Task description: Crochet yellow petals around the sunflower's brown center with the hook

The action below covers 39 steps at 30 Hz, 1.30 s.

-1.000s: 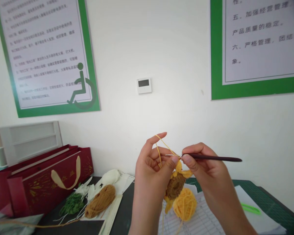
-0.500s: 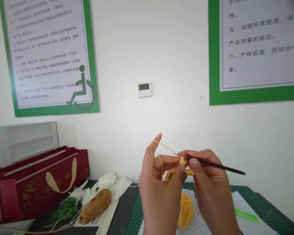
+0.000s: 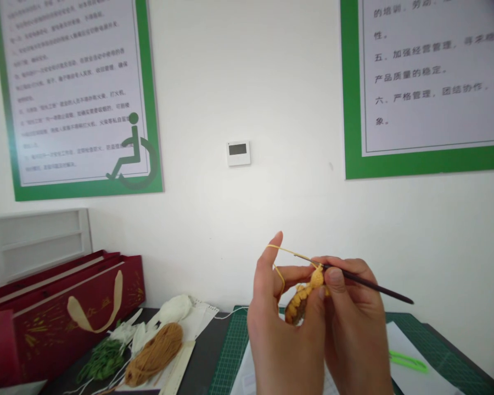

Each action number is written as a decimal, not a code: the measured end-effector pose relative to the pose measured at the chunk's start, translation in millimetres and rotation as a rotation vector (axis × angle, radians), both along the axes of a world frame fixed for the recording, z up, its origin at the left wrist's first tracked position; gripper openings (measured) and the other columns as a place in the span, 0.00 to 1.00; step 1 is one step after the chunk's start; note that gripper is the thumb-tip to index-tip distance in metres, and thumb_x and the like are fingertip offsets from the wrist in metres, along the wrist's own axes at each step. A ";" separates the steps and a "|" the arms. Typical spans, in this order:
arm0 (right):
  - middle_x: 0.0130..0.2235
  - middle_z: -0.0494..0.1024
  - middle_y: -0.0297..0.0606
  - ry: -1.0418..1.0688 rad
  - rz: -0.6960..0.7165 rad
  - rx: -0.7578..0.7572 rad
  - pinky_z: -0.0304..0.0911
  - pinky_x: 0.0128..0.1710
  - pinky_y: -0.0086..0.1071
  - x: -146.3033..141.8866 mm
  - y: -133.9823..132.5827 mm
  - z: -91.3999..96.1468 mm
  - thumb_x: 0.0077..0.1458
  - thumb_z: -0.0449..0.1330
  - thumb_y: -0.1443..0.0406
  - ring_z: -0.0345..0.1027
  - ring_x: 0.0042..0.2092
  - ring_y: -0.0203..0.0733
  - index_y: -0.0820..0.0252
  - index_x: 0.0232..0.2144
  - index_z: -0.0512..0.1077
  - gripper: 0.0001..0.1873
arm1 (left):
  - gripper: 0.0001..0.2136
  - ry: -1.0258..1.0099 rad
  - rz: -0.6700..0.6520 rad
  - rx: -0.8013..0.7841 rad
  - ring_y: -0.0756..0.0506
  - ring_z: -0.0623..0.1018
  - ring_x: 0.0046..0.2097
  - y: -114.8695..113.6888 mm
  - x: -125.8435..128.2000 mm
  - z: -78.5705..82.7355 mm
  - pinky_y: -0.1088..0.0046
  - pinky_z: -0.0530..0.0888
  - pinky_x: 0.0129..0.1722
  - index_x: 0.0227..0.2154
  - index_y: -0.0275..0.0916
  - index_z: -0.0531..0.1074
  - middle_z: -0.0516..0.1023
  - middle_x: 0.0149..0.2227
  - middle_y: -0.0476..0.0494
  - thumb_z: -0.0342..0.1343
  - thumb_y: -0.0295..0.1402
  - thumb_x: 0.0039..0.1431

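My left hand [image 3: 288,323] pinches a small yellow and brown crochet piece [image 3: 297,303] between thumb and fingers. Its index finger points up, with yellow yarn [image 3: 286,250] looped over it and running taut to the hook. In my right hand [image 3: 356,312] is a crochet hook [image 3: 376,286] with a dark handle, gripped between thumb and fingers. The thin metal tip points left, against the yarn just above the piece. Both hands are close together, their fingertips nearly touching. Part of the crochet piece is hidden behind my left thumb.
At left stand dark red gift bags [image 3: 66,318] before a white rack [image 3: 37,236]. Beside them lie brown yarn [image 3: 156,354], green yarn [image 3: 102,359] and white yarn [image 3: 175,309]. A green cutting mat [image 3: 226,351], papers and a bright green plastic tool [image 3: 408,361] lie on the table.
Both hands have shifted slightly right and down in the view, and more of the crochet piece shows. The yellow yarn ball is now hidden behind my hands. The view has turned a little.
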State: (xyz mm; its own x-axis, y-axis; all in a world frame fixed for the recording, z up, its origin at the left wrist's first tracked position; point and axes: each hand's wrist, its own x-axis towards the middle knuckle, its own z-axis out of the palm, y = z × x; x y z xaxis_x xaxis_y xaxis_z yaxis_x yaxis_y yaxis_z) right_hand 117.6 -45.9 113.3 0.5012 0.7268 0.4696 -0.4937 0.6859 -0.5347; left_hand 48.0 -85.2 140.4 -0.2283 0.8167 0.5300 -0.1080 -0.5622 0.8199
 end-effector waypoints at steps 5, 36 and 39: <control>0.35 0.80 0.31 0.038 0.140 0.019 0.70 0.36 0.35 -0.6 0.0 1.1 0.51 0.71 0.55 0.75 0.36 0.40 0.50 0.32 0.74 0.11 | 0.32 -0.099 -0.031 -0.023 0.47 0.81 0.34 -0.5 1.7 0.1 0.72 0.76 0.36 0.62 0.49 0.65 0.84 0.33 0.50 0.68 0.29 0.55; 0.36 0.79 0.31 -0.499 0.133 0.120 0.68 0.38 0.24 25.5 -1.5 5.5 0.62 0.65 0.58 0.70 0.36 0.33 0.50 0.36 0.77 0.04 | 0.36 -0.040 -0.275 -0.070 0.52 0.71 0.25 -0.4 -46.3 16.9 0.78 0.70 0.27 0.63 0.50 0.68 0.78 0.26 0.52 0.71 0.26 0.50; 0.35 0.78 0.31 -0.472 0.158 0.126 0.67 0.38 0.25 26.5 -1.8 4.5 0.62 0.65 0.58 0.68 0.35 0.33 0.51 0.35 0.77 0.05 | 0.35 -0.020 -0.266 -0.052 0.52 0.72 0.27 -0.4 -47.9 16.6 0.79 0.70 0.27 0.62 0.50 0.68 0.80 0.28 0.50 0.70 0.27 0.51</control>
State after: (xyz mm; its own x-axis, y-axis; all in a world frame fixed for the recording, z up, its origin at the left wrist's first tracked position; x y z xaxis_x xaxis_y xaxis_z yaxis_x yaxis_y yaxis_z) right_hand 144.1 -47.6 117.9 0.1021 0.7001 0.7067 -0.3217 0.6955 -0.6425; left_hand 0.1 -85.6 157.0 -0.0117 0.8755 0.4830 -0.2624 -0.4688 0.8434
